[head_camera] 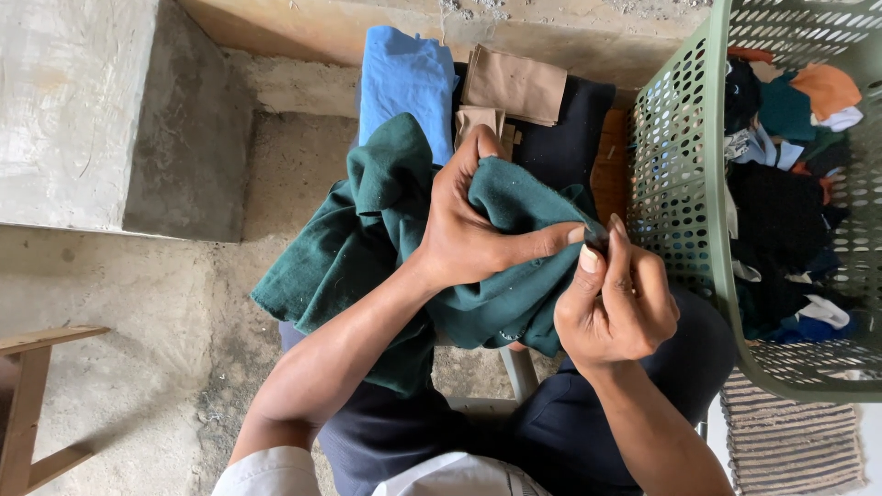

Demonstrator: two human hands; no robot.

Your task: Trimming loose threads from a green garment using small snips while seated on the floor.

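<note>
Rough concrete flooring (138,303) is filling the left of the frame while you are sitting with a dark green garment (367,248) bunched at centre, your left hand (464,234) closing around its folds, likely to steady the cloth. Your right hand (611,308) is pinching a small dark bit (595,239) at the garment's edge between thumb and fingertips, seemingly for close work. Folded blue cloth (404,78), tan fabric (514,87) and dark cloth are lying at upper centre, while a green laundry basket (680,184) of mixed clothes is crowding your right hand.
</note>
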